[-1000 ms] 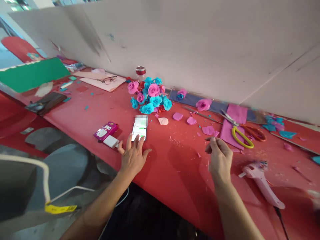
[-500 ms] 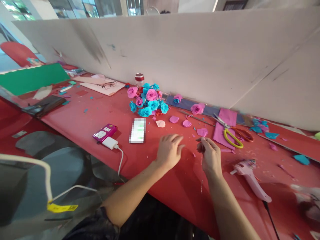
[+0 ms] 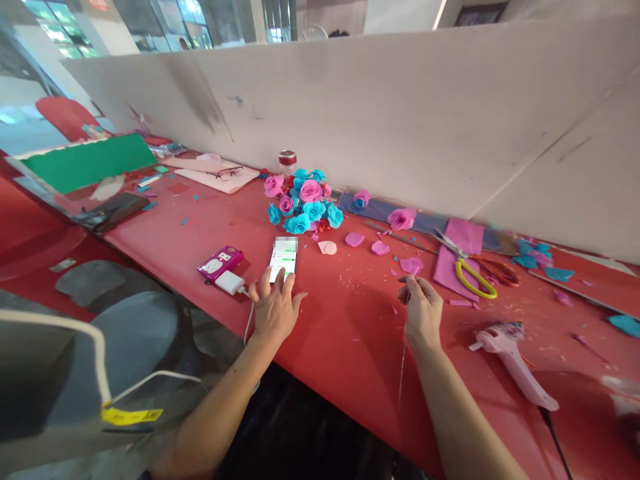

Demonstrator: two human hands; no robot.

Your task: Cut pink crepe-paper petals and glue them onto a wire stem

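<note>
My left hand [image 3: 275,312] is open with its fingers spread, the fingertips over the lower edge of a phone [image 3: 284,257] lying on the table with its screen lit. Whether they touch the glass I cannot tell. To the right, my right hand [image 3: 423,312] is closed in a pinch on a thin pale strand [image 3: 402,373] that hangs down toward the table's front edge. Just beyond that hand lies a pink paper piece [image 3: 411,265]. Two pink petals [image 3: 355,239] and a pale petal [image 3: 327,248] rest behind the hands.
Pink and blue paper flowers [image 3: 311,210] stand near the white partition [image 3: 350,107]. Yellow-handled scissors [image 3: 475,280] lie on pink paper [image 3: 457,267]. A glue gun [image 3: 515,367] is at right. Left of the phone are a purple case [image 3: 220,263] and a white charger [image 3: 231,283].
My left hand has moved left from the middle of the table to the phone, its fingers now spread. My right hand keeps its pinch on the strand. The view has shifted slightly.
</note>
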